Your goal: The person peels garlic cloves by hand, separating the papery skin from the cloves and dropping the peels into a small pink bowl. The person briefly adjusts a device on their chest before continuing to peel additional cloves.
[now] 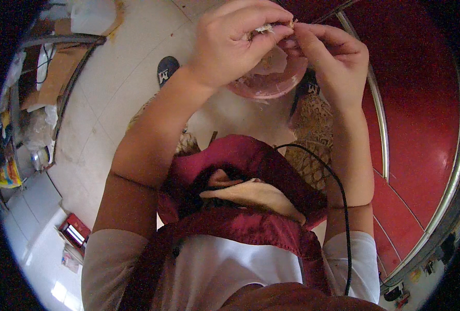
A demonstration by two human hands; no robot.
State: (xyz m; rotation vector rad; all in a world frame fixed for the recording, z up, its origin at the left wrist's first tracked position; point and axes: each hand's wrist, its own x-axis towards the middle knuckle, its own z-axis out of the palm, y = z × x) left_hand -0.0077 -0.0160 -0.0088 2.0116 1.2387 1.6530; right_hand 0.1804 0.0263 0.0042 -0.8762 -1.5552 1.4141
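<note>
The fingers of the left hand (225, 46) are curled round a pale scrap (263, 28); the right hand's (341, 65) thumb and forefinger pinch at a brownish piece (292, 23) by the left fingertips, at one o'clock. Toward seven o'clock from there sits a pink translucent bowl (261, 93); a dark shoe (167, 70) lies at nine o'clock from it, red cabinets (421, 103) at three.
</note>
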